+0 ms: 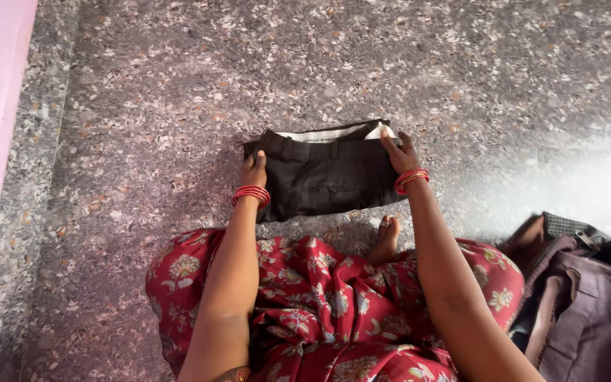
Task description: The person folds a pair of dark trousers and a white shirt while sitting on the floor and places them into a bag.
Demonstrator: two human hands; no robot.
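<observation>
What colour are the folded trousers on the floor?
Dark brown trousers with a white inner waistband, seen in the head view.

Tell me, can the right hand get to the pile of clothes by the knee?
Probably yes. The right hand rests on the folded trousers, and the clothes pile lies on the floor beside that arm with nothing between them.

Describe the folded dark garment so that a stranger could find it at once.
On the speckled stone floor, before the seated person's red floral lap, lie folded dark trousers, both hands pressing the ends. Unlike the purplish clothes heap on the right, they are neat, showing a white waistband lining.
</observation>
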